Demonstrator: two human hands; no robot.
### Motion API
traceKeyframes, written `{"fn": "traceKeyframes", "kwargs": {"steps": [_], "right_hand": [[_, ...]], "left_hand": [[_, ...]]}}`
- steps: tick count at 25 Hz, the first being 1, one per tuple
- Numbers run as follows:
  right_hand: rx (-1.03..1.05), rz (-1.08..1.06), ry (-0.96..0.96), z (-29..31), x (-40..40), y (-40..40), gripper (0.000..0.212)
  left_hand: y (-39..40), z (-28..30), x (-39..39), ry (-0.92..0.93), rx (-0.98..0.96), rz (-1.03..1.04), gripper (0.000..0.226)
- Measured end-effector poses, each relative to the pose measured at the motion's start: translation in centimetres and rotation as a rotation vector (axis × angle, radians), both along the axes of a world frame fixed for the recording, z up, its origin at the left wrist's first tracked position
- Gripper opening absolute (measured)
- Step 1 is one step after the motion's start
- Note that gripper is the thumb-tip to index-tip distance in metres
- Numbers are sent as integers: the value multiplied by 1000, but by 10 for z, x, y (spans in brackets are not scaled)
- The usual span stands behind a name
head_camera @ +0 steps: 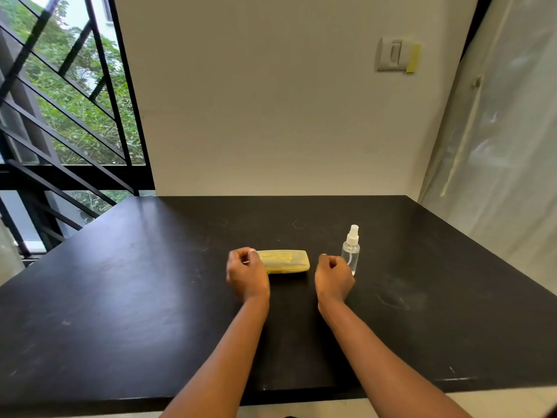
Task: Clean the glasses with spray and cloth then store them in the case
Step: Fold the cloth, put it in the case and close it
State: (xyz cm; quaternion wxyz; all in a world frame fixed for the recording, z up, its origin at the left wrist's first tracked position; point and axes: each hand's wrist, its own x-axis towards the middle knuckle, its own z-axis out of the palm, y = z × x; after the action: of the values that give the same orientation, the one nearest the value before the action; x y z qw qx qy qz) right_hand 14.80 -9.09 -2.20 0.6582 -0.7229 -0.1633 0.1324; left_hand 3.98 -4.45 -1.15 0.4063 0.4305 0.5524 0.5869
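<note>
A translucent yellow glasses case (286, 261) lies closed on the black table (120, 297), long side facing me. My left hand (245, 274) sits at the case's left end with fingers curled, covering that end; whether it grips the case I cannot tell. A small clear spray bottle (351, 250) with a white nozzle stands upright right of the case. My right hand (333, 277) rests between case and bottle, fingers curled in, nothing visible in it. No glasses or cloth show outside the case.
A beige wall with a light switch (394, 54) stands behind the table. A window with black bars (69, 116) is at the left. Plastic sheeting (506, 131) hangs at the right. The table's front edge runs near the bottom of the view.
</note>
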Motion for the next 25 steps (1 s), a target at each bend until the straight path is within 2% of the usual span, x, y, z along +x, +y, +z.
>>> {"fn": "traceKeyframes", "kwargs": {"steps": [2,5,9,11,18,25], "right_hand": [[24,-55,-30,-1,7,-9,30],[23,-110,-46,-4,28,-19,23],[27,-133,-11,-5,54,-31,6],[64,-89,24,-3,62,-36,8],[183,208,101,-11,82,-28,27],[203,207,61,-5,79,-18,27]], "left_hand": [[-15,-3,20,-12,21,-124,12],[-31,-8,52,-61,13,-266,24],[-42,-14,87,-36,-7,-449,14],[-46,-16,101,9,1,-504,10],[-42,-16,130,123,60,-637,40],[-30,-12,130,180,109,-590,37]]}}
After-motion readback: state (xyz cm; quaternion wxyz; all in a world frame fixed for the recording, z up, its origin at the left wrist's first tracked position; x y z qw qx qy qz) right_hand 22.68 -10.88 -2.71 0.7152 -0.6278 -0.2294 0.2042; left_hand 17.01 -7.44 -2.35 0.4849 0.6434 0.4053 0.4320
